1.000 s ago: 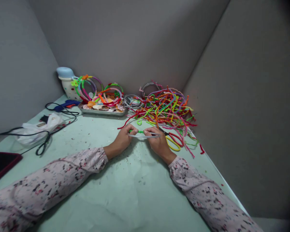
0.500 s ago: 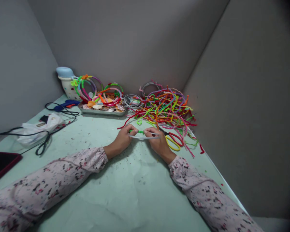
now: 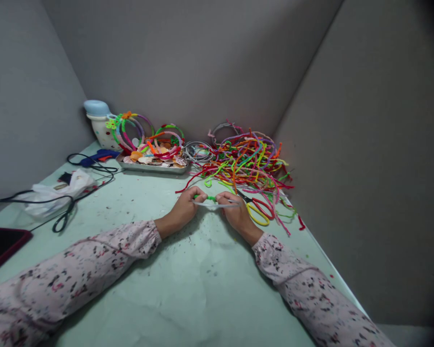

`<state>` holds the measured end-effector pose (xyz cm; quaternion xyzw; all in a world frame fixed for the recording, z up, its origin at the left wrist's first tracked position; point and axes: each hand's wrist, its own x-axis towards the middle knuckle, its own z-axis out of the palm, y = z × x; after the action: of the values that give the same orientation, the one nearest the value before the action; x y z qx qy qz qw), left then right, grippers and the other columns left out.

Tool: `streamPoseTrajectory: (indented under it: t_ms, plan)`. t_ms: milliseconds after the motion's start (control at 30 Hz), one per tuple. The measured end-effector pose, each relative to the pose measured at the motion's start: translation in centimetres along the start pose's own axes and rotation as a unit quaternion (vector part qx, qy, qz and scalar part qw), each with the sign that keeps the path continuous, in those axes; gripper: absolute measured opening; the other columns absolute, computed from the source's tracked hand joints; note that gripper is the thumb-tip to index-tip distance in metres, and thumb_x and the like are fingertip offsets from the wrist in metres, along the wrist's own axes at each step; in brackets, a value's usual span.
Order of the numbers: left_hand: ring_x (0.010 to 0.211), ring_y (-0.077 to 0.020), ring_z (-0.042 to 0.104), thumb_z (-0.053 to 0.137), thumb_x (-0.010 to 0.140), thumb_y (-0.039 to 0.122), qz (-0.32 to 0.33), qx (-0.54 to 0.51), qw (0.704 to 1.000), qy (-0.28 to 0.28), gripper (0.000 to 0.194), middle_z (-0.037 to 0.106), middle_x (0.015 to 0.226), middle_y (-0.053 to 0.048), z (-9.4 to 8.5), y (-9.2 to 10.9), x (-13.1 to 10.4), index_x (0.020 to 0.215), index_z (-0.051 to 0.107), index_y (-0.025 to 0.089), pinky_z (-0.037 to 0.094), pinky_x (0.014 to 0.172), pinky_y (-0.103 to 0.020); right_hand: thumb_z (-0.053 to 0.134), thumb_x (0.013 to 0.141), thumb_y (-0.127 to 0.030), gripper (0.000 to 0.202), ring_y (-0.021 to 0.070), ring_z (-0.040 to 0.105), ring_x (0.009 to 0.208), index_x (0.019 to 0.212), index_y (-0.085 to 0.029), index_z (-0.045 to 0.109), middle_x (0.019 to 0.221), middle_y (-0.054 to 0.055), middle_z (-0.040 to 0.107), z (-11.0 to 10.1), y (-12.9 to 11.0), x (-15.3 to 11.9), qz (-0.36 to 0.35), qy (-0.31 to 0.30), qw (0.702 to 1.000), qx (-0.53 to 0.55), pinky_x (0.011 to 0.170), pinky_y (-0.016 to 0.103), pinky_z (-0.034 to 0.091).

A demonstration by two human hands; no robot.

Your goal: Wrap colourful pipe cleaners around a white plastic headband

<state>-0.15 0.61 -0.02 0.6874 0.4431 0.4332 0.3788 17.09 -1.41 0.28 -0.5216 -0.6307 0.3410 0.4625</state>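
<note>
Above the middle of the pale green table, my left hand [image 3: 183,206] pinches a pale, thin band [image 3: 215,206] at its left side. My right hand [image 3: 236,211] is closed on the band's right side. Between my fingertips runs a short length of green fuzzy stem [image 3: 210,198], wound on or lying along the far part of the band. My fingers cover both ends of the green piece. Scissors with red and yellow handles [image 3: 257,214] lie just right of my right hand.
Behind the hands are a heap of coloured fuzzy stems [image 3: 253,159] and a metal tray [image 3: 155,168] holding decorated hoops and small pieces. To the left are a cup [image 3: 103,127], a plastic bag [image 3: 54,193], black cables [image 3: 70,212] and a phone [image 3: 3,248].
Both hands keep their places and grip. The pale band between them has tilted very slightly; nothing else has visibly moved.
</note>
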Motion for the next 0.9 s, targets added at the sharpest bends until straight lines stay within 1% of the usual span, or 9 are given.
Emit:
streamPoseTrajectory:
  t_ms: [100,333,433,600,767,900]
  plan:
    - [0.061,-0.0119,0.041,0.054,0.083,0.04,-0.005,0.002,1.0,-0.002,0.025,0.048,0.063,0.003,-0.02,0.05,-0.04,0.074,0.055,0.017,0.034,0.058,-0.024,0.05,0.083,-0.034,0.024,0.0126,0.042,0.053,0.065,-0.019,0.057,0.051,-0.005,0.048,-0.04,-0.2,-0.01,0.015,-0.01,1.0,0.007,0.054,0.025,0.032]
    - [0.063,-0.0123,0.042,0.053,0.084,0.037,-0.003,0.004,1.0,0.002,0.022,0.048,0.065,0.003,-0.05,-0.26,0.11,0.075,0.054,0.017,0.033,0.06,-0.024,0.05,0.084,-0.038,0.026,0.0128,0.04,0.05,0.066,-0.02,0.058,0.049,-0.005,0.045,0.15,-0.04,-0.07,0.0,-0.003,1.0,0.002,0.05,0.026,0.03]
    - [0.063,-0.0124,0.042,0.054,0.083,0.038,0.0,0.002,1.0,0.003,0.024,0.049,0.065,0.003,-0.04,-0.36,0.14,0.074,0.055,0.017,0.033,0.059,-0.024,0.05,0.084,-0.038,0.028,0.0127,0.039,0.048,0.063,-0.02,0.057,0.048,-0.005,0.044,0.18,-0.1,-0.06,0.002,-0.005,1.0,0.002,0.049,0.026,0.029]
    - [0.06,-0.0116,0.04,0.054,0.083,0.038,-0.008,0.008,1.0,-0.001,0.023,0.047,0.062,0.004,-0.04,-0.17,0.05,0.074,0.055,0.017,0.033,0.057,-0.023,0.049,0.083,-0.034,0.031,0.013,0.04,0.048,0.055,-0.021,0.049,0.046,-0.004,0.043,0.09,-0.18,-0.03,0.0,-0.009,1.0,0.018,0.049,0.026,0.029]
    - [0.058,-0.0114,0.037,0.055,0.081,0.036,-0.006,0.001,1.0,-0.014,0.02,0.043,0.058,0.005,-0.12,-0.05,0.06,0.074,0.055,0.017,0.031,0.055,-0.022,0.045,0.082,-0.026,0.027,0.0132,0.04,0.046,0.056,-0.022,0.05,0.046,-0.004,0.044,0.08,-0.31,-0.12,0.018,-0.021,0.999,0.044,0.047,0.026,0.03]
    - [0.06,-0.0118,0.039,0.055,0.081,0.037,-0.004,0.008,1.0,-0.015,0.021,0.045,0.061,0.004,-0.15,-0.11,0.14,0.075,0.055,0.017,0.031,0.056,-0.023,0.046,0.081,-0.024,0.027,0.0131,0.039,0.044,0.054,-0.022,0.049,0.044,-0.004,0.043,0.07,-0.62,-0.27,0.02,-0.028,0.998,0.053,0.046,0.026,0.03]
